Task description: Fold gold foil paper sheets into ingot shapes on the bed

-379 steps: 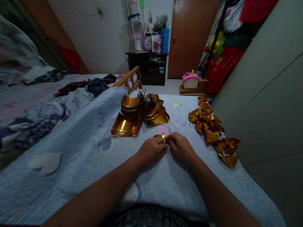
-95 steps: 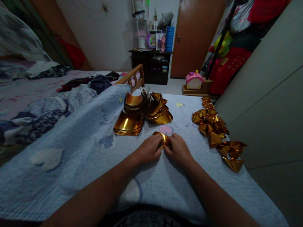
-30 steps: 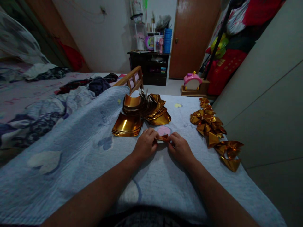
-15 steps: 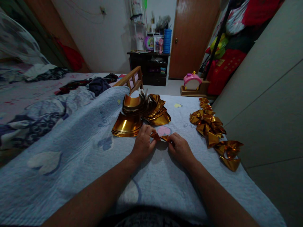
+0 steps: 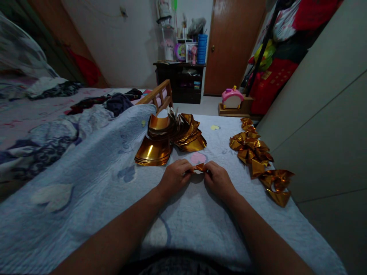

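A small folded piece of gold foil paper (image 5: 200, 167) is pinched between my two hands above the light blue quilt (image 5: 197, 217). My left hand (image 5: 177, 176) grips its left end, and my right hand (image 5: 217, 178) has hold of the right end. Just beyond my left hand lies a fanned stack of flat gold sheets (image 5: 154, 151), with more curved sheets (image 5: 190, 139) beside it. Several folded gold foil pieces (image 5: 252, 147) form a row at the right, and a larger one (image 5: 277, 185) sits nearest me.
Rumpled clothes and bedding (image 5: 57, 137) cover the left side. A wooden rail (image 5: 156, 94) stands behind the stack. Farther back are a dark cabinet (image 5: 179, 86), a door (image 5: 233, 46) and a pink toy (image 5: 233, 98). A pale panel (image 5: 323, 114) rises at the right.
My left hand has shifted right and slightly down, its fingers now closer to my right hand. Less of the foil piece shows between them. My right hand has hardly moved.
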`<state>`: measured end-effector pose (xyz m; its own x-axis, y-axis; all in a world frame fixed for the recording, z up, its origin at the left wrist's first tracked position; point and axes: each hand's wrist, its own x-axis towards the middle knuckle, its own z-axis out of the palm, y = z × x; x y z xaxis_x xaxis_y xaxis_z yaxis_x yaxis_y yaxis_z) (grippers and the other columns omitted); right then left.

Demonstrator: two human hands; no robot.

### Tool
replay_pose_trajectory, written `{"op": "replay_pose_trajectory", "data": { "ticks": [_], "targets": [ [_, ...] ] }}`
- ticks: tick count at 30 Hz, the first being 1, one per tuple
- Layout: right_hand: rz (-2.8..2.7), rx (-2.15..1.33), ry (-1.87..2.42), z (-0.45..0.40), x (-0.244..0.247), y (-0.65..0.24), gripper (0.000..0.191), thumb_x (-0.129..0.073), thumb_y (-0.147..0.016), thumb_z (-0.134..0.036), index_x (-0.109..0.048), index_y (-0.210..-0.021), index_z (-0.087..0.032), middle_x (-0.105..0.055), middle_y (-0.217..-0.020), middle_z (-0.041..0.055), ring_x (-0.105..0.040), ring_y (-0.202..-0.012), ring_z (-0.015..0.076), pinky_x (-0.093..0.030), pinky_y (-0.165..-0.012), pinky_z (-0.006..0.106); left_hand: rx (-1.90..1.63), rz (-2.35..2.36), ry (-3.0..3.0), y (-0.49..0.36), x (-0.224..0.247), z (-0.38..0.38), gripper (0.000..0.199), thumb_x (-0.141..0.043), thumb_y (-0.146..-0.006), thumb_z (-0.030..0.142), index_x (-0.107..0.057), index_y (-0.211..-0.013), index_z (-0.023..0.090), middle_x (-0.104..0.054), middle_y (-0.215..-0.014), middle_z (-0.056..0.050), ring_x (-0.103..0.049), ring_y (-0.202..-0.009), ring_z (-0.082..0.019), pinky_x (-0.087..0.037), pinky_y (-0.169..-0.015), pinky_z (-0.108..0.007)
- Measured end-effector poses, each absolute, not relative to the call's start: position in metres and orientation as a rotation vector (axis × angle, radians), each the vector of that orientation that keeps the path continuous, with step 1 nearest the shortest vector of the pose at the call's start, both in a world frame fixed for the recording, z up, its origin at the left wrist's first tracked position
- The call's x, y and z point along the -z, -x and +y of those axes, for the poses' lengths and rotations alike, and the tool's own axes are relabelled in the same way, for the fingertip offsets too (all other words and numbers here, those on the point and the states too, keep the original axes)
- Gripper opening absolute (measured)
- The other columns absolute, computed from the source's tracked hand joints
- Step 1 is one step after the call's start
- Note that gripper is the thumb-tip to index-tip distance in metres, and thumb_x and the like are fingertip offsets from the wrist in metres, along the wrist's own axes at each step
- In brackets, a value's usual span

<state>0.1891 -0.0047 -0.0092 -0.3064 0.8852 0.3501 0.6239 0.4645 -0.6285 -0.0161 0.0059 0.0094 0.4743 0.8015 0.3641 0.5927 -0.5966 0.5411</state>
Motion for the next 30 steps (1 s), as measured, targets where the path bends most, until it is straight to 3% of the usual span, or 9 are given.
{"op": "replay_pose_trajectory", "data": {
  "ticks": [9,17,30],
  "targets": [
    [-2.091,-0.477,1.257,-0.009,0.007,-0.190,0.020,-0.048,-0.077,-0.003,-0.055,-0.083,-0.021,-0.061,-0.085,0.0037,-0.057,-0.083,0.0197,-0.043,-0.075,0.029,-0.671,1.189,-2.629,0.017,-0.009,0.008,0.016,-0.066,-0.078,0.003,-0.066,-0.081,0.019,-0.069,-0.085,-0.004,-0.056,-0.086,-0.022,-0.045,-0.077,-0.033],
    [-2.140,-0.421,1.289,-0.015,0.004,-0.188,0.024,-0.049,-0.079,-0.001,-0.058,-0.089,-0.021,-0.064,-0.095,0.0067,-0.058,-0.093,0.0219,-0.046,-0.083,0.032,-0.771,1.228,-2.698,0.014,-0.006,0.005,0.009,-0.067,-0.087,0.011,-0.067,-0.083,0.020,-0.069,-0.088,-0.003,-0.053,-0.085,-0.021,-0.044,-0.076,-0.032],
    [-2.145,-0.462,1.314,-0.013,0.010,-0.192,0.022,-0.050,-0.083,-0.003,-0.062,-0.091,-0.020,-0.064,-0.092,0.0060,-0.059,-0.087,0.0201,-0.046,-0.079,0.030,-0.625,1.166,-2.420,0.019,-0.006,0.007,0.012,-0.065,-0.085,0.011,-0.072,-0.087,0.020,-0.069,-0.084,-0.002,-0.063,-0.083,-0.017,-0.046,-0.075,-0.028]
  ]
}}
